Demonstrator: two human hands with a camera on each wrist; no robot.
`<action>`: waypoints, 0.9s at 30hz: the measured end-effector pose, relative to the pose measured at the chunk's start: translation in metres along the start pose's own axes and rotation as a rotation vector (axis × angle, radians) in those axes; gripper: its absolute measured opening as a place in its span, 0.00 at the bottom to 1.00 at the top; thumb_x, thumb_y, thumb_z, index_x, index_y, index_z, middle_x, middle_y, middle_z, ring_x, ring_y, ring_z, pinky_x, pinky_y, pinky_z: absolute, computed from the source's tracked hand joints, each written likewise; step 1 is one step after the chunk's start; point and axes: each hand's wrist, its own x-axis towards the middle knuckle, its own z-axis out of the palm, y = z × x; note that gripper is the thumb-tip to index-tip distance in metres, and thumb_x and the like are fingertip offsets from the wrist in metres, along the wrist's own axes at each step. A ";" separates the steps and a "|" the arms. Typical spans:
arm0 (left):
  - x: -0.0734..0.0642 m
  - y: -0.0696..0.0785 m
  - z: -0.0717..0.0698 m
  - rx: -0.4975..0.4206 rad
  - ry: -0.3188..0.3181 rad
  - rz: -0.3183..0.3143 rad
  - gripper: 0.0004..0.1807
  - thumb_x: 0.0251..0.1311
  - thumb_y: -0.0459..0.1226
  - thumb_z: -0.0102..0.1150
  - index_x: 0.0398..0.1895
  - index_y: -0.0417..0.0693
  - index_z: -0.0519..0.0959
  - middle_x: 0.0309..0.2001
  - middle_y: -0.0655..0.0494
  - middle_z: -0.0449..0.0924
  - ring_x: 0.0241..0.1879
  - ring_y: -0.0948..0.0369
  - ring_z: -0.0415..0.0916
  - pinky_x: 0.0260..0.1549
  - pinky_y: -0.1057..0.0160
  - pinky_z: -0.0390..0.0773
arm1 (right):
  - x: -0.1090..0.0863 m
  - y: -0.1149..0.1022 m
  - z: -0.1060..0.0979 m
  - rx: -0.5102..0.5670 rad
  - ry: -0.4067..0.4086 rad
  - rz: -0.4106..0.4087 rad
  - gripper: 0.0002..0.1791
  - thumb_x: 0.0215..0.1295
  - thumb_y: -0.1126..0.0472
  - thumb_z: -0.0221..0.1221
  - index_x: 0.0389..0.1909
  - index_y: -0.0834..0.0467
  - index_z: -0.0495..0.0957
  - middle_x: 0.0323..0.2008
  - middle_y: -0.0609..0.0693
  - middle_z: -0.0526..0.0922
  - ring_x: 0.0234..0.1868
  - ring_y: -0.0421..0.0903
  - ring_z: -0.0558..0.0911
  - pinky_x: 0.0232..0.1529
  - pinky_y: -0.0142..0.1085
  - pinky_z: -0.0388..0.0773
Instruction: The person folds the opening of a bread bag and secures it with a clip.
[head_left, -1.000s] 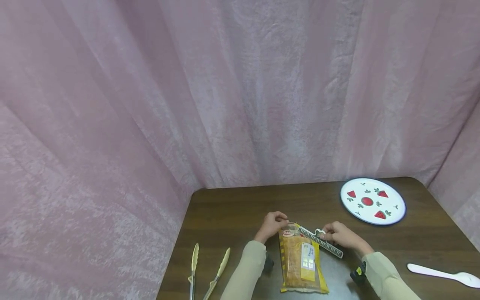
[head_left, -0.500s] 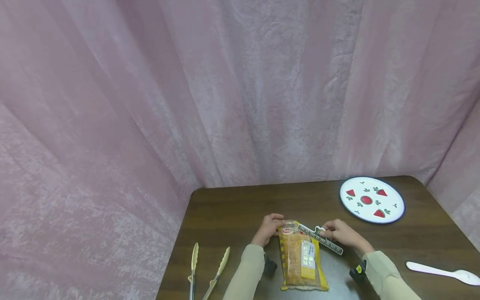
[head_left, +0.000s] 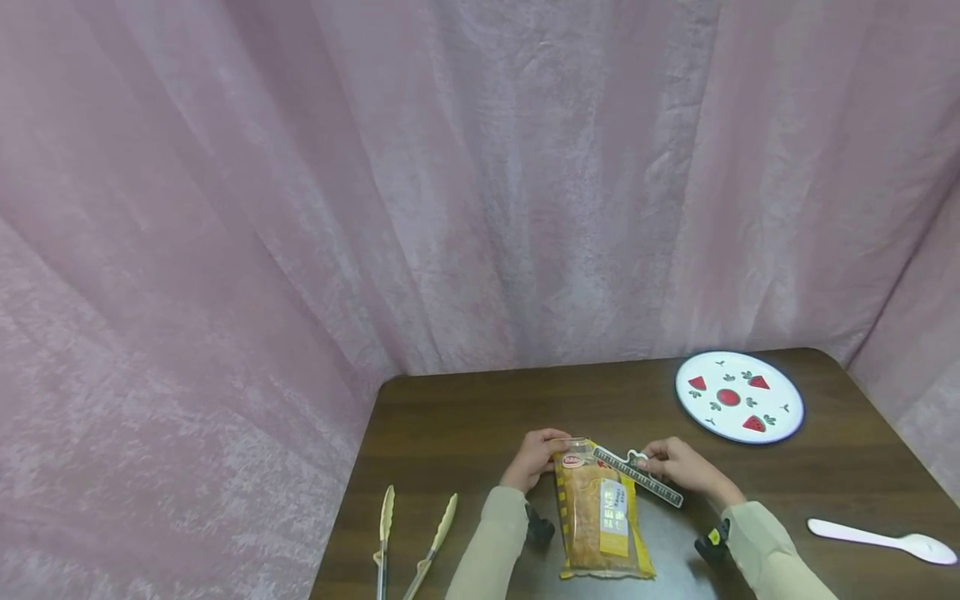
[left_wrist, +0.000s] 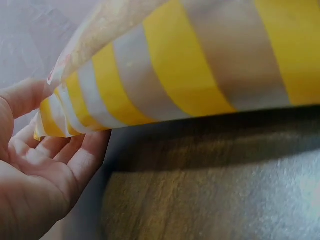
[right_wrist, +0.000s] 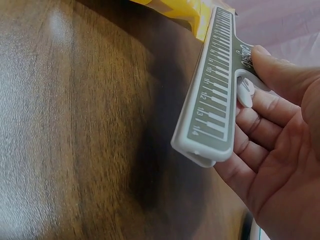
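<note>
A clear and yellow bag of bread (head_left: 588,517) with a white label lies in front of me, its striped side (left_wrist: 175,65) large in the left wrist view. My left hand (head_left: 534,458) holds the bag's top left corner, thumb above and fingers (left_wrist: 90,155) underneath. My right hand (head_left: 678,467) pinches the handle of a long clip (head_left: 637,477) between thumb and fingers. Piano keys and ruler numbers are printed along the clip (right_wrist: 212,80). Its far end meets the bag's yellow upper right corner (right_wrist: 192,12).
White-tipped tongs (head_left: 386,517) lie spread at the left of the wooden table (head_left: 450,417). A round plate with watermelon prints (head_left: 776,396) is at the back right, a white spoon (head_left: 862,533) at the right. Pink curtain (head_left: 480,208) hangs behind the table.
My left hand has shifted from the bag's top edge to its left corner, fingers now beneath it. My right hand keeps the clip at the upper right corner, almost unmoved.
</note>
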 end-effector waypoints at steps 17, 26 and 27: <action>-0.002 -0.001 -0.001 -0.061 -0.050 -0.045 0.10 0.68 0.38 0.64 0.46 0.41 0.81 0.42 0.49 0.84 0.38 0.57 0.82 0.35 0.60 0.82 | 0.000 0.001 0.004 -0.041 0.043 -0.022 0.08 0.68 0.61 0.64 0.31 0.62 0.81 0.21 0.46 0.75 0.23 0.40 0.73 0.25 0.34 0.71; -0.002 -0.001 -0.002 -0.069 -0.053 -0.051 0.11 0.67 0.38 0.65 0.47 0.41 0.81 0.42 0.49 0.83 0.39 0.57 0.81 0.36 0.59 0.82 | 0.000 0.002 0.003 -0.089 0.125 -0.046 0.08 0.64 0.63 0.66 0.28 0.60 0.79 0.22 0.44 0.74 0.25 0.39 0.72 0.27 0.33 0.69; -0.001 -0.001 -0.002 -0.074 -0.055 -0.052 0.11 0.67 0.38 0.65 0.47 0.41 0.81 0.42 0.49 0.83 0.39 0.57 0.81 0.36 0.60 0.82 | 0.001 0.002 0.003 -0.093 0.133 -0.045 0.07 0.64 0.63 0.66 0.28 0.60 0.79 0.22 0.44 0.74 0.25 0.39 0.72 0.28 0.33 0.69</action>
